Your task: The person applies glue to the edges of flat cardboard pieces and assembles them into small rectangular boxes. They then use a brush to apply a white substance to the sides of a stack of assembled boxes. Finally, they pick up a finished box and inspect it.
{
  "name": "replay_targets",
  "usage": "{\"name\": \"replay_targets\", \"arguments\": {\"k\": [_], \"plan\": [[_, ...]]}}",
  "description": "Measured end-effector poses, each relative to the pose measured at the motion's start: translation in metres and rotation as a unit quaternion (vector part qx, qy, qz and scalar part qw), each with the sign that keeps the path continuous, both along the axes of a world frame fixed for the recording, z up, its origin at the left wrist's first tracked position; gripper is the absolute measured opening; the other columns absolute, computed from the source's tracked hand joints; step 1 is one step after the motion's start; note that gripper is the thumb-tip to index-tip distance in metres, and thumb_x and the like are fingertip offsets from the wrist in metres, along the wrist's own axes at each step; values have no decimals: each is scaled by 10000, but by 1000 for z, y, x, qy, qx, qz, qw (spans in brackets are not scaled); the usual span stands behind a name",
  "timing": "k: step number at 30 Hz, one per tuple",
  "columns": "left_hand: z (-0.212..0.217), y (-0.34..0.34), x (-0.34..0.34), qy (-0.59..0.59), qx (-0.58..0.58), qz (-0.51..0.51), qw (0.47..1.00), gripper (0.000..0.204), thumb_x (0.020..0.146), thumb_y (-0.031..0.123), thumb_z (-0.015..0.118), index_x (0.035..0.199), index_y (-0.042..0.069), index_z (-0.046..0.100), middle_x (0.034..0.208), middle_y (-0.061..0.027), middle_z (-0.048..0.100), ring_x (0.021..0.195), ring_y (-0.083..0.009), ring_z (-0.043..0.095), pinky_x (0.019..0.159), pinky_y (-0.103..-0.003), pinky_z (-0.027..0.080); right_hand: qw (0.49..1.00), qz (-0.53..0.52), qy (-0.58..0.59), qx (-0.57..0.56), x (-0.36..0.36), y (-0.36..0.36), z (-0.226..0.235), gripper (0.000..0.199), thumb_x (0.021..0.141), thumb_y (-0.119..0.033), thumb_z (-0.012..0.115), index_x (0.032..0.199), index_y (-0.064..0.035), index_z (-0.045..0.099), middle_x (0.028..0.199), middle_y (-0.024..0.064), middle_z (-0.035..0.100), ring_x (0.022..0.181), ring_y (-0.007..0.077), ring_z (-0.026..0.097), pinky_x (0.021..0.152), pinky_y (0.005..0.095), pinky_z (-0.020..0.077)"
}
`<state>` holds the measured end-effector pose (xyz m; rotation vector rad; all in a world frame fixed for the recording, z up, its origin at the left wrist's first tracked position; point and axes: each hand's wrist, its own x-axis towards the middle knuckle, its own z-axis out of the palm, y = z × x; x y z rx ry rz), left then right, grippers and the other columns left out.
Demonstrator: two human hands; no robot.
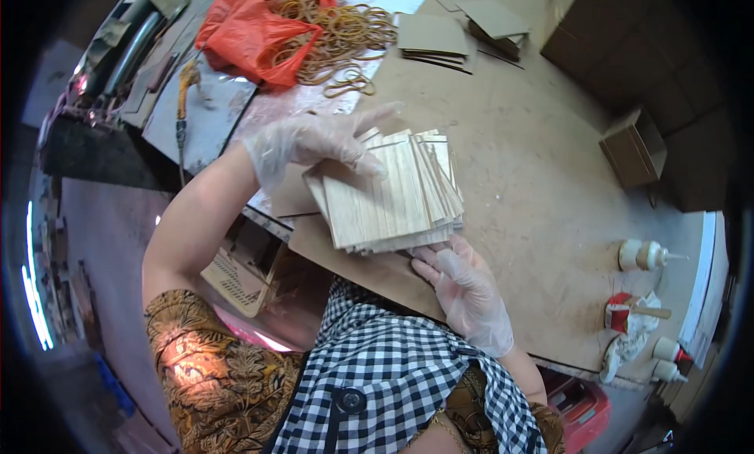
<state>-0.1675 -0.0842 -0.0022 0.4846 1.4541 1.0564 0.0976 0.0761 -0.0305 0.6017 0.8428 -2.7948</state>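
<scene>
A fanned stack of thin, pale wooden boards (385,191) sits tilted near the table's front edge. My left hand (330,144), in a clear plastic glove, grips its upper left side. The thumb presses on the top board, while one finger stretches out past the far edge. My right hand (467,297), gloved the same way, is at the stack's near edge, with its palm turned partly upward and its fingers loosely bent. Those fingertips reach the lower corner; whether any go under the boards is hidden.
Brown board covers the table (534,171). An orange-red plastic bag (243,34) spills rubber bands (338,42) at the back left. Flat brown panels (432,38) lie at the back, and a small brown box (632,148) stands right. Glue bottles (640,255) and a rag (624,352) sit along the right edge.
</scene>
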Motion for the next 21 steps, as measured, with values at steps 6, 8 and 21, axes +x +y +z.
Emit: {"name": "replay_targets", "arguments": {"k": [6,8,21], "plan": [[-3,11,41,17,-18,73,997,1155,704,90,843,1555,30,65,1510,-158,359,1326,-203,426,1113,-307,327,994,-49,24,96,4,15,4,704,846,-153,731,1414,26,356,1347,115,502,1237,178,478,1070,360,369],[5,14,49,-27,-39,90,995,1061,727,110,833,1540,24,156,1475,-153,405,1314,-196,441,1109,-313,340,990,-45,5,130,7,18,4,715,839,-135,741,1416,22,350,1340,121,510,1225,189,496,1059,353,390],[14,15,67,-82,32,102,991,865,714,233,849,1414,11,391,1308,-92,552,1215,-179,528,1070,-336,393,985,-62,-16,160,8,10,3,781,779,-35,789,1416,-11,338,1339,132,509,1235,218,518,1031,359,458]]}}
